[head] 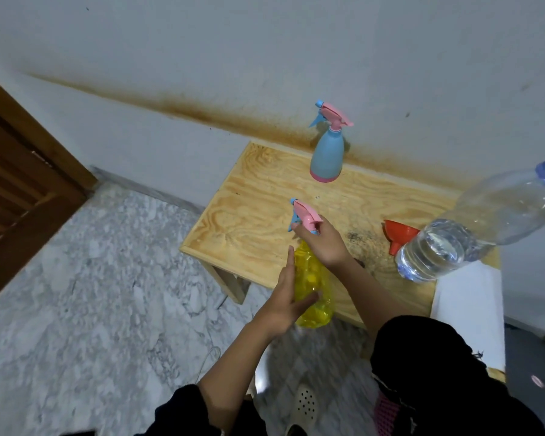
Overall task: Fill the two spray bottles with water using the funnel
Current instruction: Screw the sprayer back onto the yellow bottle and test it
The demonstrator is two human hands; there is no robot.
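Opening the yellow spray bottle [313,278] looks to be the step in hand. It stands upright between both hands at the near edge of the table [258,196]; I cannot tell whether its base rests on the wood or hangs just off it. The right hand [323,243] curls its fingers round the neck just under the pink spray head [306,215]. Below it the left hand [285,302] clasps the body from the side, fingers nearly straight behind, thumb across the front. Next, I judge, the head must be twisted off while the lower grip stops the body turning. The orange funnel [398,234] lies on its side well right of the grip, beside the large water bottle [472,234] — the blue spray bottle [327,155] stands beyond, still capped.
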